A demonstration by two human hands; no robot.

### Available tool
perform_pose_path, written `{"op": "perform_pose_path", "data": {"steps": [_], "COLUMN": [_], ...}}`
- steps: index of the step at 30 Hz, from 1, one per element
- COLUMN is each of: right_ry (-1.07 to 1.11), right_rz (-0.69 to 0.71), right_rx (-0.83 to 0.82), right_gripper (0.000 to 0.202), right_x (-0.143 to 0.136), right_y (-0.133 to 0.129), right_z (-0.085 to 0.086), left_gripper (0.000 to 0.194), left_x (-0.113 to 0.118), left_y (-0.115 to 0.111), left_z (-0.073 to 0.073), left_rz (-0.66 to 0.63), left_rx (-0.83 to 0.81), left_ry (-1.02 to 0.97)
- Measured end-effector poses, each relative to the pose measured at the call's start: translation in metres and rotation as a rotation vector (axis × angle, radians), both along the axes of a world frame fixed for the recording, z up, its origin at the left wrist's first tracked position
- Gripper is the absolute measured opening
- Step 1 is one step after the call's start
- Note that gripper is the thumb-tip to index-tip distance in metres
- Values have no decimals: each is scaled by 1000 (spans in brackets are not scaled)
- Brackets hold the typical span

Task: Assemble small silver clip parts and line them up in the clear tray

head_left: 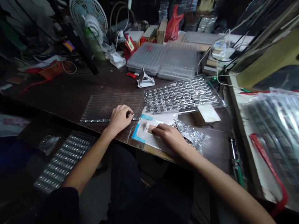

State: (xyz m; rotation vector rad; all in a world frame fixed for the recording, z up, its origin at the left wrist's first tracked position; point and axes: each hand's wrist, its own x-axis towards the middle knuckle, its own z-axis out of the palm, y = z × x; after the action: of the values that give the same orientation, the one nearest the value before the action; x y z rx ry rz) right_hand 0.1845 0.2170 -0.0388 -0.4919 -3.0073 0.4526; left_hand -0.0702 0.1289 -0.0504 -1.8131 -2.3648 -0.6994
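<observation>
My left hand [119, 119] is over the front right of a clear ridged plastic tray [109, 104], thumb and forefinger closed in a pinch. Whatever they hold is too small to make out. Small shiny metal pieces line the tray's front edge. On a white sheet with blue edging [146, 117], the curled fingers of my right hand [168, 134] close on the end of a small tan block [150, 128]; its far end is hidden under them. Beside that hand lies a heap of small silvery metal parts [193, 133] on plastic.
A second clear tray filled with rows of metal parts [179, 95] leans on a white-topped block [207, 113]. Behind are a white stand [145, 79], stacked clear trays [161, 59] and a fan [90, 18]. Green-handled tools [237, 168] lie right; another filled tray [65, 158] sits lower left.
</observation>
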Motion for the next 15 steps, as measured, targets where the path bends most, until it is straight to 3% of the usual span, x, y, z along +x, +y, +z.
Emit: {"op": "perform_pose_path", "data": {"steps": [4,10,15], "right_ry": [11,-124,-143], "right_rz": [-111,-237,-235], "right_rx": [-20,-86,-54], "right_gripper": [22,15,15], "right_x": [17,33,30], "right_y": [14,27,23], "right_z": [5,9,8], "left_gripper": [21,13,5], "left_x": [16,56,64], "left_y": [9,53,71], "left_z": [8,7,4], "left_rz": [-63,-225,-223], "left_rx": [44,71,50], "left_ry": [-37,-113,-71]}}
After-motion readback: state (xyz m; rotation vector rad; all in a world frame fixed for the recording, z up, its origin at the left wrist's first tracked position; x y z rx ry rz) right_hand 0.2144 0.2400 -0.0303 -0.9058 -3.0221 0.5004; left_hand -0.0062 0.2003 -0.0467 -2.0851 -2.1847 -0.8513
